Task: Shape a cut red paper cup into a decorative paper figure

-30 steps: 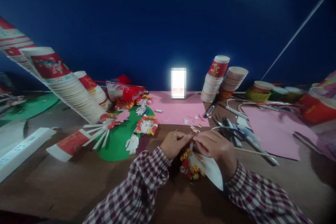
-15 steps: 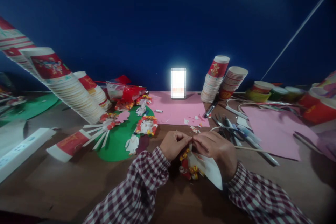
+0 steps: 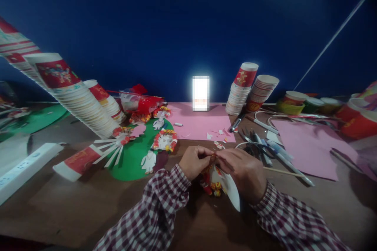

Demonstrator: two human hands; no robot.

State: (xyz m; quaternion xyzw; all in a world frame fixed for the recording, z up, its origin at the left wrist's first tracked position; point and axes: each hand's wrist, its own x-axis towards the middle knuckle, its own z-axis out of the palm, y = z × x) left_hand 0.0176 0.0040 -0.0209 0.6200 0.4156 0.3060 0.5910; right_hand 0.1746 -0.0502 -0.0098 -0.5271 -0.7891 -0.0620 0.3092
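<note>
Both hands meet over the brown table, closed on one small paper craft. My left hand [image 3: 194,162] pinches its upper end between thumb and fingertips. My right hand [image 3: 244,170] closes on the same end, its fingers curled and partly hidden. Below the fingers hangs the paper craft [image 3: 216,188], with curled red and yellow strips and a white paper flap [image 3: 233,193] jutting toward me. A finished-looking ring of red and yellow curls [image 3: 165,141] lies to the left on a green paper sheet [image 3: 126,164], near a white figure cutout [image 3: 148,162].
Stacked paper cups [image 3: 73,98] lean at the left, with more cup stacks [image 3: 241,90] at the back right. A cut cup [image 3: 78,162] lies near a power strip [image 3: 26,166]. Scissors [image 3: 250,137] and pens [image 3: 287,160] lie right of my hands. Pink paper [image 3: 200,125] holds scraps.
The paper craft has turned slightly between my fingers, and its white flap has shifted left. Both hands stay nearly in place with their pinch kept.
</note>
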